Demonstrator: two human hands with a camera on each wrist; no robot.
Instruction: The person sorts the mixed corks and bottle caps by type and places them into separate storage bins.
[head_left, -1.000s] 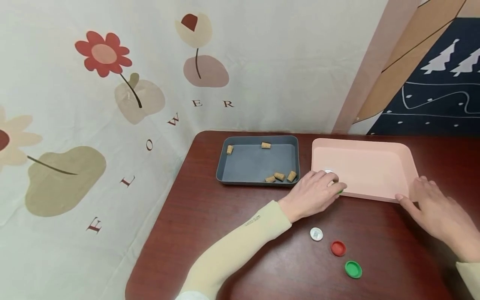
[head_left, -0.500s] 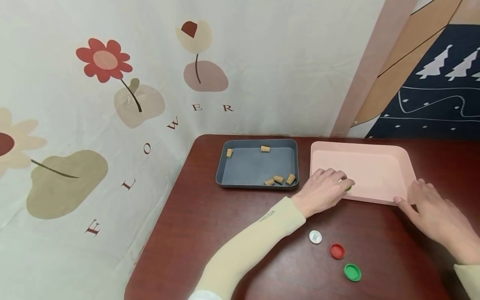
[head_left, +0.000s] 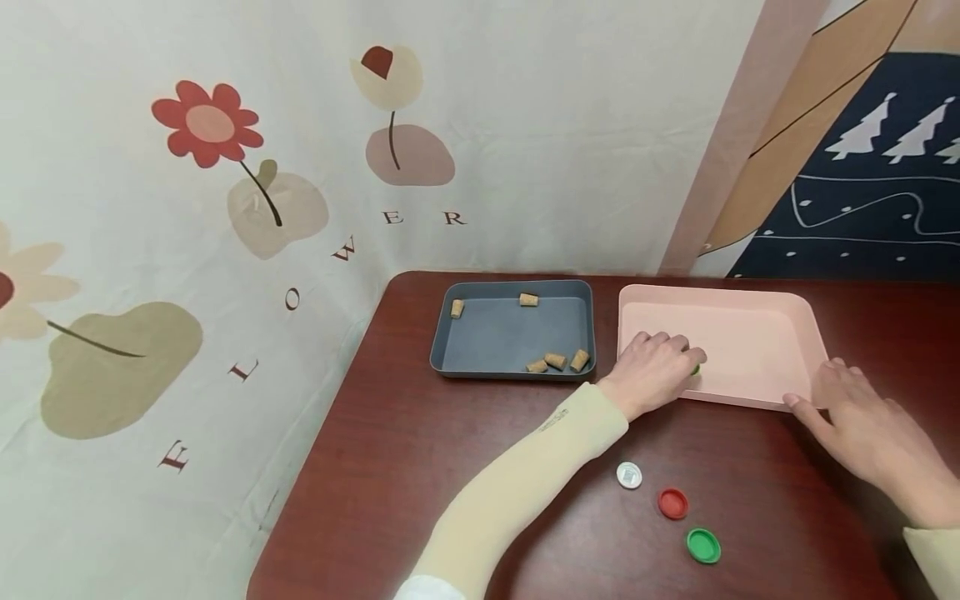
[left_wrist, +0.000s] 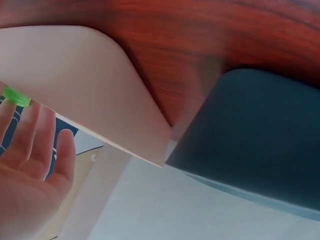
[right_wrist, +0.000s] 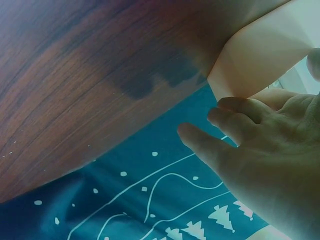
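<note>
My left hand (head_left: 654,372) reaches over the front left part of the pink tray (head_left: 750,333). Its fingertips pinch a green bottle cap (left_wrist: 17,96), mostly covered by the fingers in the head view. At the tray's front right corner is my right hand (head_left: 873,429), thumb by the front rim and fairly straight fingers against the right side. On the table, nearer the camera, lie a white round cap (head_left: 629,475), a red cap (head_left: 672,503) and another green cap (head_left: 703,546). Whatever lies in the tray beneath my left hand is hidden.
Left of the pink tray stands a dark grey tray (head_left: 495,333) holding several corks (head_left: 555,361). Both trays stand on the dark red-brown wooden table (head_left: 420,450), near its back edge. Behind it hangs a printed cloth (head_left: 562,125).
My left hand has moved a little right and further over the pink tray with the green cap. A white piece seen beside its fingers is now out of sight. My right hand stays put.
</note>
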